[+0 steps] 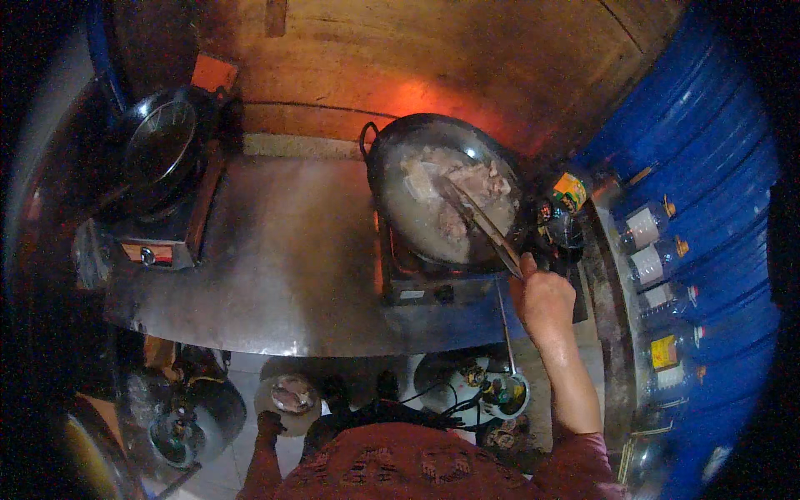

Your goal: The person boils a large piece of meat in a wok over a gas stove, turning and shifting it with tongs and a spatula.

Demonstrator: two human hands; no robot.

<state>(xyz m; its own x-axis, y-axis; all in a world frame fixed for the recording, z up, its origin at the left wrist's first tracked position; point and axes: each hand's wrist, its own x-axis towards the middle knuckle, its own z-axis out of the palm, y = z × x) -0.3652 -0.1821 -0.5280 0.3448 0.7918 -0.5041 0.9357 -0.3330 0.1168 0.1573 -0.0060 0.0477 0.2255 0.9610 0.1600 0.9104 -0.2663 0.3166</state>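
My right hand (545, 297) is closed around the handle end of long wooden-looking utensils, probably tongs or chopsticks (484, 222). Their far end reaches into a large dark wok (400, 240) on a lit gas stove (415, 294). Pieces of pale meat (459, 175) lie in cloudy liquid inside the wok, and the tips rest among them. Low at my left side, away from the stove, is my left hand (272, 424), dark and small in the picture; whether its fingers hold anything does not show.
A second stove (156, 250) with a dark pan (162, 140) stands at the left of the metal counter (281, 262). Jars (569, 190) sit right of the wok. Several bottles (647, 262) line the blue corrugated wall. Gas cylinders (503, 397) and a basin (292, 395) are below the counter.
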